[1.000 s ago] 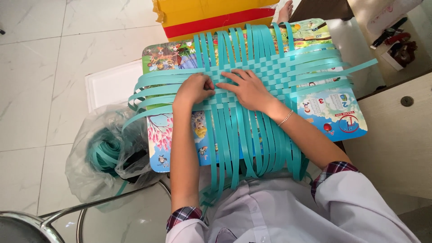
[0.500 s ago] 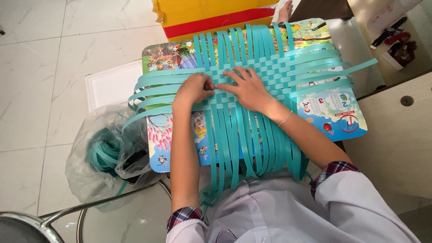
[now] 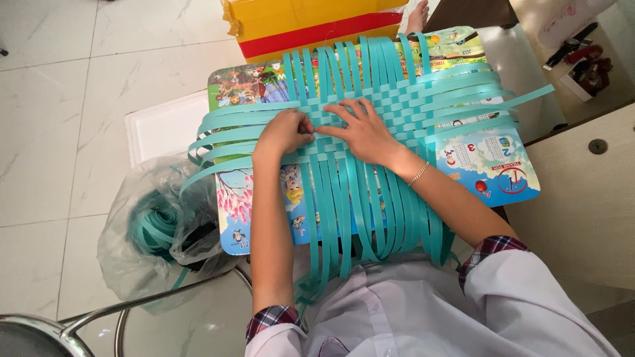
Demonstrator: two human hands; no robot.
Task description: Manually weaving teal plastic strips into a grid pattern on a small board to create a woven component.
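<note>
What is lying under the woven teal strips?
A colourful picture board lies under the strips, showing at their left, right and lower edges. Its middle is covered by the weave and both hands, left and right, so what is printed there cannot be seen.

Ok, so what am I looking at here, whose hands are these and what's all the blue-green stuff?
This is one view from a camera worn on a person's head, looking down at their own two bare hands. The left hand and right hand press on a mat of woven teal strips, the left fingers pinching a strip at the weave's edge. The mat lies on a colourful picture board. On the floor to the left, a clear plastic bag holds more coiled strips. A yellow and red box sits beyond the board.
</note>
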